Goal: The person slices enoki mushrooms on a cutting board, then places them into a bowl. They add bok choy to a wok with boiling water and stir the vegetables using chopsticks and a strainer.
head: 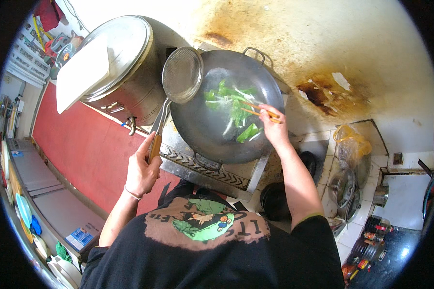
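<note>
My left hand [143, 167] grips the wooden handle of a wire-mesh skimmer [182, 74], whose round head is raised at the left rim of a large dark wok [199, 133]. Chopsticks [262, 111] are held in my right hand [273, 123] over the wok, their tips at the leafy greens [241, 112]. Some of the leaves and pale stems lie apart on the wok's lower right slope. Light steam blurs the middle of the wok, so whether the tips pinch a leaf cannot be told. The wok rests on a metal stove [202, 175].
Left of the wok stands a tall steel pot [124, 108] with a tap [131, 126] and a white board [83, 74] on its lid. A stained wall [293, 43] rises behind. Glass lids [341, 188], a plastic bag [350, 144] and several bottles [370, 249] are at right.
</note>
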`<state>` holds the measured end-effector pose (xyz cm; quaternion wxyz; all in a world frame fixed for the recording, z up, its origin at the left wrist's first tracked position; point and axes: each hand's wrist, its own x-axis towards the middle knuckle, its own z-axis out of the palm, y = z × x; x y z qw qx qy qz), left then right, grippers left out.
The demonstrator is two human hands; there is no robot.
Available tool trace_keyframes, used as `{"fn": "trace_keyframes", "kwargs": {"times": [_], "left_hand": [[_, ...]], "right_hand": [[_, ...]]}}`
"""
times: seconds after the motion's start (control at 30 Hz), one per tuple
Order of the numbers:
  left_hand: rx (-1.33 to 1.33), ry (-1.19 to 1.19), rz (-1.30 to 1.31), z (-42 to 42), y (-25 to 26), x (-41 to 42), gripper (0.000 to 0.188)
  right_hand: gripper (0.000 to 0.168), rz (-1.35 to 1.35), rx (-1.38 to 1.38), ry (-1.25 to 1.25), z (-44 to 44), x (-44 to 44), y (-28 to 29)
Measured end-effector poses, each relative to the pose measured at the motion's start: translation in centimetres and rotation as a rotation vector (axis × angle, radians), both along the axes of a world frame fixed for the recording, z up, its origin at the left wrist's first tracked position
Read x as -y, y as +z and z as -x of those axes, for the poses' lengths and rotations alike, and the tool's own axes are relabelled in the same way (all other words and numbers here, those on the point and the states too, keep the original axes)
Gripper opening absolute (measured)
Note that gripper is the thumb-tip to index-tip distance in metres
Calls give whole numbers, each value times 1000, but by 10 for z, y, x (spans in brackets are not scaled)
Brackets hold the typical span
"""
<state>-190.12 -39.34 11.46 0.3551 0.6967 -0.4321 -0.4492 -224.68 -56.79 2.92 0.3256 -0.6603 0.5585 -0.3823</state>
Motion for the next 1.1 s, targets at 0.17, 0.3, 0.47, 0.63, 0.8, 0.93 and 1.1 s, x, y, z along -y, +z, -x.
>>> {"fn": "trace_keyframes", "kwargs": {"times": [0.17,0.3,0.47,0.63,0.8,0.93,1.1], "left_hand": [[41,-14,6,-1,8,16,59],[54,-18,11,-4,9,25,60],[51,-39,9,-12,11,28,60],[30,-57,-14,-16,12,30,60],[26,-82,-32,-27,10,28,60],[31,-104,-4,-34,7,32,60],[36,-123,21,-35,4,36,60]], "right_hand": [[18,-149,49,-140,29,-4,60],[21,-129,210,-366,56,-7,75],[23,-244,368,-516,56,-10,5],[22,-397,791,-478,-8,1,-35],[22,-224,396,-429,-37,-11,35],[21,-165,318,-320,-49,-51,59],[20,-335,365,-226,-47,-76,27]]}}
